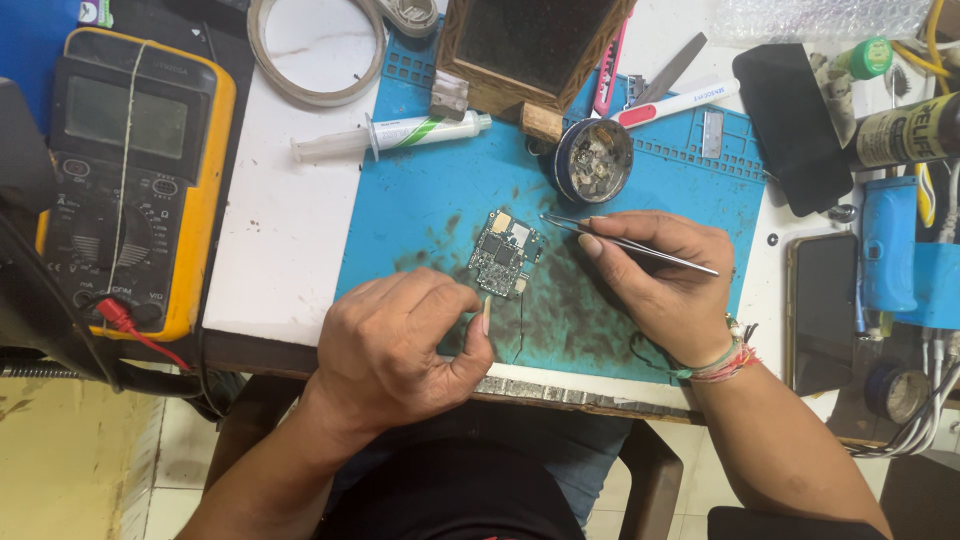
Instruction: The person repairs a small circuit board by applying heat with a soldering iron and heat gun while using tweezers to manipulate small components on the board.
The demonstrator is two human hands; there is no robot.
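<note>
Nearby, round tin (594,160) holds small metal parts.

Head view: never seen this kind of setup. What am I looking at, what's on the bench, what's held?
One picture, from a camera worn on a person's head, looking down at their two bare hands; there is no machine. The right hand pinches metal tweezers, tips near a small circuit board. The left hand rests curled just below the board, holding nothing. The board lies on a stained blue mat. On the left is a yellow multimeter; above the mat lie a syringe, a tape roll and a round tin of small parts. A dark phone lies to the right.
</note>
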